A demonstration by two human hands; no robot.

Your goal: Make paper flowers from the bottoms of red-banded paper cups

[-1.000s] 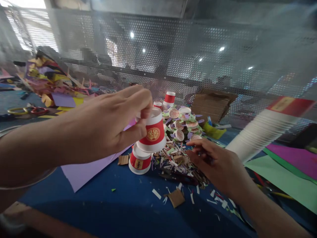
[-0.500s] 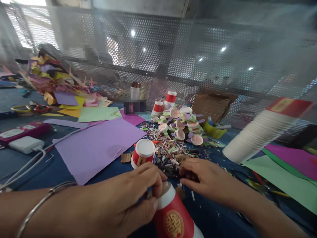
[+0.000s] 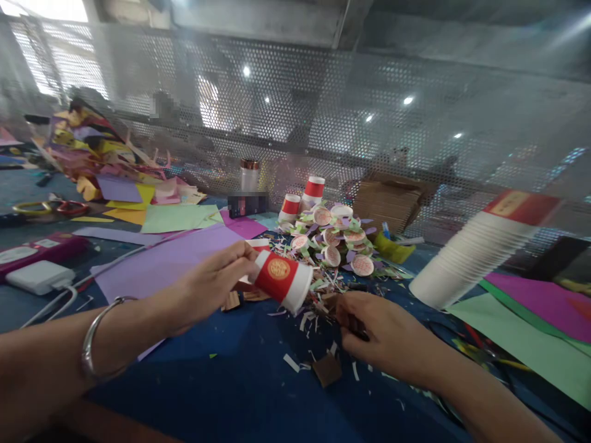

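A red and white paper cup [image 3: 282,280] with a gold emblem is tilted in the air over the table, its white rim facing down to the right. My left hand [image 3: 215,277] pinches it by its narrow base. Behind the fingers stands another paper cup [image 3: 258,244], mostly hidden. My right hand [image 3: 378,329] rests among paper scraps [image 3: 318,301] with its fingers curled. Something dark shows inside them, but I cannot make out what. A small brown cardboard piece [image 3: 327,369] lies on the blue cloth in front of it.
Beyond the scraps is a heap of cut cup bottoms [image 3: 332,237] with two upright cups [image 3: 314,189]. A tall cup stack [image 3: 475,252] leans at right beside coloured sheets [image 3: 540,307]. Purple paper [image 3: 161,264] and a white charger [image 3: 39,272] lie left; a perforated screen [image 3: 295,98] stands behind.
My left hand has moved forward and lifted the cup from the near edge toward the standing cup. My right hand remains by the scraps, with little movement.
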